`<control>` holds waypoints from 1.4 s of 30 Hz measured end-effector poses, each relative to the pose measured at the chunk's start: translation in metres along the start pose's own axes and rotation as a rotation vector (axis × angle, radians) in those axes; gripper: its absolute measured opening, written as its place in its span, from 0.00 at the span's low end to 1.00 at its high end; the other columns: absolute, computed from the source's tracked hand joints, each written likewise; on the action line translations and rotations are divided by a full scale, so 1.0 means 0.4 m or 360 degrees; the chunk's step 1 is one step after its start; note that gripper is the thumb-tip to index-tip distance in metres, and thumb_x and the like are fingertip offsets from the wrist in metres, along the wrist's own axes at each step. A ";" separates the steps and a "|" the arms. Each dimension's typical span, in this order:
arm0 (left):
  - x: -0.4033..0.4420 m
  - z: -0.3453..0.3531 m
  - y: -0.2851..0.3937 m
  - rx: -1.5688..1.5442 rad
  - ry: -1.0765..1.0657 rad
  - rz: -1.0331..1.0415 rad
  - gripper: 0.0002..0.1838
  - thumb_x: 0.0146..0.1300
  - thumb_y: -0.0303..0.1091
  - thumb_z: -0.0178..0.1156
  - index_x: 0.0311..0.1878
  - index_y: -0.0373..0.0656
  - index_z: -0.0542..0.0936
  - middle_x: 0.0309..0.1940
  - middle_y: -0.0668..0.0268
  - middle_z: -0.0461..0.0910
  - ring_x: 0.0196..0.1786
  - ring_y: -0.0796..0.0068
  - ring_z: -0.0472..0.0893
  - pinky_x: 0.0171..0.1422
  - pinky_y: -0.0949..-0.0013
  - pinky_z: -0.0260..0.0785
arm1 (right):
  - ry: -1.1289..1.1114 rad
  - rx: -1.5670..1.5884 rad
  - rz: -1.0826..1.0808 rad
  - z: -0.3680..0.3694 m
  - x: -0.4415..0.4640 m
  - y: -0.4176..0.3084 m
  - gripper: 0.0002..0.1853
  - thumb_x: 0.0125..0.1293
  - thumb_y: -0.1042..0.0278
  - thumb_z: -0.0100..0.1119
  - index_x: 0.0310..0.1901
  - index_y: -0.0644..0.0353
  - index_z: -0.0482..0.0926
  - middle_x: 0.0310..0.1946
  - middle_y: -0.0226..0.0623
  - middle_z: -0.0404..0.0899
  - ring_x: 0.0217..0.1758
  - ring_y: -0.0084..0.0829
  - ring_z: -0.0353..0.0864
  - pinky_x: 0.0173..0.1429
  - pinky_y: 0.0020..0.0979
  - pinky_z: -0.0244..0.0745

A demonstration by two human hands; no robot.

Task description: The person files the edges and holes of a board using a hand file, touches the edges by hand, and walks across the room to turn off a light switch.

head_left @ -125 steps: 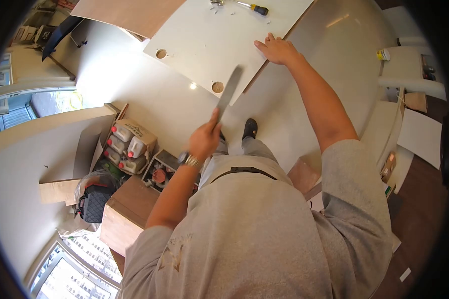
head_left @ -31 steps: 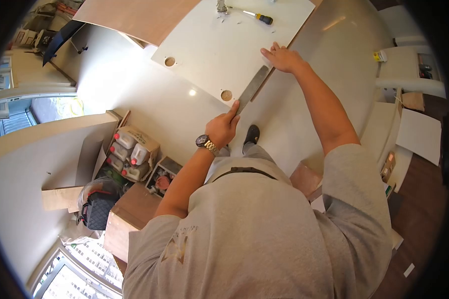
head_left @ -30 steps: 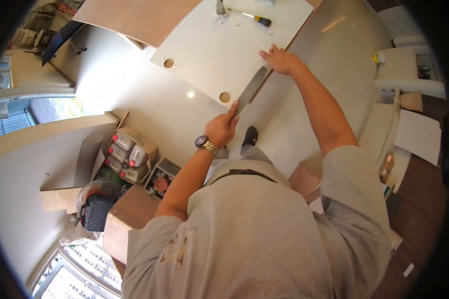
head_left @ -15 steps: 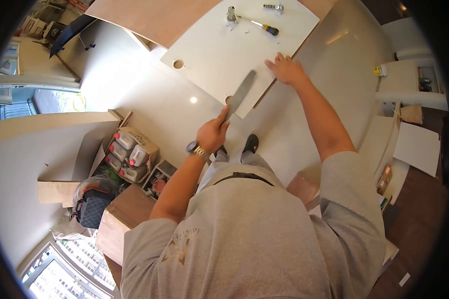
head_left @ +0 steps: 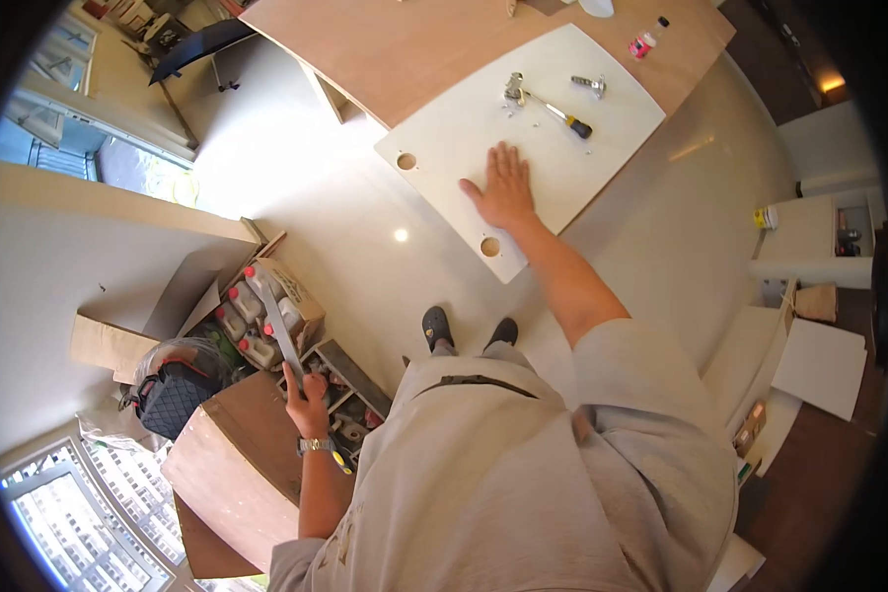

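Observation:
My left hand (head_left: 308, 403) is closed around a long flat metal file (head_left: 284, 326), held low at the left above an open box of tools and odds and ends. The file's blade points up and away, clear of the panel. My right hand (head_left: 503, 187) lies flat, fingers extended, on a white panel (head_left: 572, 178) with two round holes near its edge. On that panel rest a screwdriver (head_left: 567, 119) with a black and yellow handle, a metal hinge (head_left: 513, 89) by its tip, and another hinge (head_left: 589, 86) farther right. Small light crumbs lie around them.
Under the panel is a brown wooden board (head_left: 385, 59), bearing a small bottle (head_left: 649, 39) with a red label. Jugs with red caps stand in a carton (head_left: 306, 306) at left, beside a wooden box (head_left: 232, 444) and a black bag (head_left: 178, 400). White cabinets line the right.
My left hand has carried the file from the panel's near corner down to the left. The right hand has shifted from the panel's right edge onto its surface. The view has shifted too.

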State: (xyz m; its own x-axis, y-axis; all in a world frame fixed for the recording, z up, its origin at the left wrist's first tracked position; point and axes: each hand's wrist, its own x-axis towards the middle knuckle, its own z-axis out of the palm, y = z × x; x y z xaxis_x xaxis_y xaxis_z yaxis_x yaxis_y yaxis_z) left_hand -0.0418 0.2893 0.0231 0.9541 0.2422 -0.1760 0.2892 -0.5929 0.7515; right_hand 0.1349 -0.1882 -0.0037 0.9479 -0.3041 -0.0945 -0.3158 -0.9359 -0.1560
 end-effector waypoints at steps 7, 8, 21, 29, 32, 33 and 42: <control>-0.136 0.036 -0.104 -0.0090 0.0078 -0.0222 0.29 0.73 0.32 0.56 0.75 0.37 0.66 0.40 0.65 0.83 0.31 0.79 0.74 0.35 0.71 0.71 | -0.0683 0.0400 -0.1474 0.064 -0.129 -0.420 0.50 0.70 0.32 0.51 0.78 0.64 0.50 0.82 0.46 0.43 0.85 0.43 0.39 0.85 0.44 0.34; -0.158 0.023 -0.082 -0.0047 0.0036 -0.0383 0.29 0.73 0.32 0.57 0.75 0.37 0.67 0.39 0.66 0.82 0.29 0.81 0.71 0.33 0.72 0.68 | -0.0557 0.0392 -0.1457 0.047 -0.117 -0.423 0.49 0.70 0.32 0.51 0.78 0.63 0.51 0.82 0.46 0.43 0.85 0.43 0.39 0.85 0.44 0.34; -0.302 -0.031 -0.180 -0.0194 0.0251 -0.0512 0.29 0.73 0.32 0.56 0.75 0.37 0.66 0.20 0.77 0.66 0.19 0.86 0.59 0.21 0.73 0.52 | -0.0336 0.0141 -0.1158 0.091 0.091 -0.446 0.48 0.69 0.28 0.44 0.77 0.61 0.56 0.82 0.41 0.42 0.85 0.43 0.38 0.85 0.48 0.34; -0.215 -0.033 -0.188 -0.0213 0.0165 -0.0316 0.30 0.75 0.35 0.55 0.77 0.39 0.63 0.18 0.80 0.62 0.20 0.88 0.57 0.22 0.73 0.48 | 0.0076 0.0225 -0.0405 0.028 0.065 -0.296 0.44 0.75 0.33 0.38 0.77 0.65 0.54 0.82 0.42 0.44 0.85 0.44 0.40 0.85 0.48 0.36; -0.189 -0.030 -0.205 -0.0169 0.0060 -0.0246 0.30 0.74 0.36 0.56 0.76 0.38 0.64 0.18 0.81 0.60 0.20 0.88 0.56 0.22 0.73 0.47 | 0.0065 0.0196 -0.0378 0.046 0.010 -0.194 0.44 0.74 0.32 0.38 0.77 0.64 0.54 0.82 0.42 0.46 0.85 0.43 0.40 0.85 0.48 0.36; -0.179 -0.024 -0.183 -0.0134 0.0008 -0.0244 0.31 0.74 0.37 0.56 0.76 0.38 0.64 0.18 0.81 0.60 0.20 0.88 0.56 0.22 0.73 0.47 | 0.0026 0.0176 -0.0434 0.041 -0.019 -0.170 0.44 0.74 0.32 0.38 0.77 0.63 0.54 0.82 0.42 0.46 0.85 0.42 0.41 0.85 0.48 0.36; -0.065 0.043 -0.109 -0.0263 -0.0229 0.0006 0.29 0.75 0.35 0.56 0.76 0.39 0.65 0.20 0.79 0.67 0.20 0.88 0.60 0.21 0.74 0.51 | 0.0098 0.0038 -0.0185 -0.007 -0.161 0.142 0.45 0.73 0.32 0.42 0.77 0.63 0.55 0.81 0.43 0.48 0.84 0.45 0.42 0.84 0.50 0.37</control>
State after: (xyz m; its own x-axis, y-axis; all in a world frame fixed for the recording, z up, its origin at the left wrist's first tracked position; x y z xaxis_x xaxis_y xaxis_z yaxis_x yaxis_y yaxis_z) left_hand -0.0781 0.2958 -0.0160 0.9598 0.1211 -0.2532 0.2803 -0.4568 0.8442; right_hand 0.0560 -0.2223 -0.0036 0.9787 -0.2050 -0.0139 -0.2040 -0.9611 -0.1860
